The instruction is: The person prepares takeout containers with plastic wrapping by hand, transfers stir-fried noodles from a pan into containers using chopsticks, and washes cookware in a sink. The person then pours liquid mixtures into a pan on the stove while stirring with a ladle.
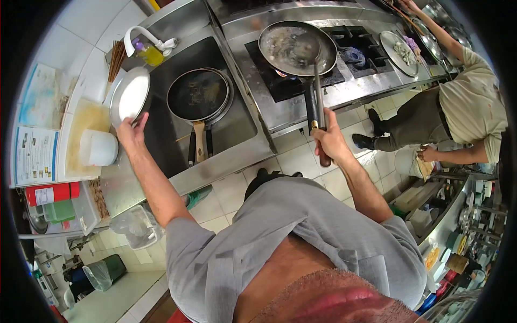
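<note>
My left hand [133, 131] is closed on the near rim of a shallow metal bowl [116, 98], which is tilted and has something white in it. My right hand [330, 140] is wrapped around the wooden-ended handle of a ladle [318, 89]. The ladle's head dips into bubbling liquid in a frying pan [309, 99] on a lit burner. The pan's black handle runs right beside the ladle; whether my fingers also touch it, I cannot tell. Pieces in the liquid are too blurred to name.
Stacked frying pans [197, 96] sit in the steel basin, below a white faucet [145, 40] and a yellow bottle [151, 55]. A white tub [99, 148] stands at left. Rightward are a plate of food [389, 40] and a co-worker [466, 102] beside the stove.
</note>
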### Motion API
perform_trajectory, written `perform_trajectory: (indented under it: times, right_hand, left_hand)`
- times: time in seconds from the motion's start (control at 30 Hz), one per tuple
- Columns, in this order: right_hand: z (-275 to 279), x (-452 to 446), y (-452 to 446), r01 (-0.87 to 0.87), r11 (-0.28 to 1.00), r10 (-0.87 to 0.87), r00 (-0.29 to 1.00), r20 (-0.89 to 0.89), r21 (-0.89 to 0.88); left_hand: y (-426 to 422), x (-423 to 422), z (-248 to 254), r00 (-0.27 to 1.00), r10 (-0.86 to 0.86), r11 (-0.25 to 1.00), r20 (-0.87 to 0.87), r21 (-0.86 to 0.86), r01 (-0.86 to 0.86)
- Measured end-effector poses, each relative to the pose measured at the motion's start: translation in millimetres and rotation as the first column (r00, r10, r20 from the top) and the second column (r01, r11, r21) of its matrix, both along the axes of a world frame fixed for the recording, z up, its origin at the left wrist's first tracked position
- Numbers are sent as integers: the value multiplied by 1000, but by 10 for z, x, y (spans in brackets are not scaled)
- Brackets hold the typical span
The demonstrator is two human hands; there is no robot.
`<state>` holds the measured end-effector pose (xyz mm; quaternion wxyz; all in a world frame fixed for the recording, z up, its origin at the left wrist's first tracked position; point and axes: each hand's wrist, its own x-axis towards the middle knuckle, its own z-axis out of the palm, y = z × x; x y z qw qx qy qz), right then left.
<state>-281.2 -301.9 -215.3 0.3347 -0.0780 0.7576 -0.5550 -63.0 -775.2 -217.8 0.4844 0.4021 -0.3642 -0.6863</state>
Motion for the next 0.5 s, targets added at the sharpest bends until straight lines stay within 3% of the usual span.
perform_trajectory:
  times: [0.1,0.13,0.2,0.27,0.33,0.4,0.47,0.5]
  right_hand:
    - [31,-610,276,188,917,-58,936,348,-352]
    - [-151,-988,454,179,876,70,872,485,-448]
    - [-343,-1134,449,27,964,33,976,217,-266]
    - [-504,-697,215,-16,992,36,987,-159,122]
    - [-124,-127,59,-30,999,31,996,-89,12]
    - [121,-328,234,3,992,17,986,165,-123]
    - [-238,-1084,548,146,851,134,868,478,-504]
    - [-270,-1234,582,119,897,85,899,430,-425]
  left_hand:
    - [258,-535,389,986,-161,981,47,-104,165]
    - [362,-722,531,979,-196,972,56,-118,202]
    - [457,-1061,753,953,-294,946,72,-118,301]
    - [549,-1365,912,913,-403,900,66,-150,409]
    - [753,-1671,1077,908,-412,890,77,-179,419]
    - [906,-1955,1161,881,-462,840,98,-271,470]
    - [980,-2212,1168,836,-533,797,134,-254,549]
    - [954,-2369,1118,822,-551,775,142,-279,568]
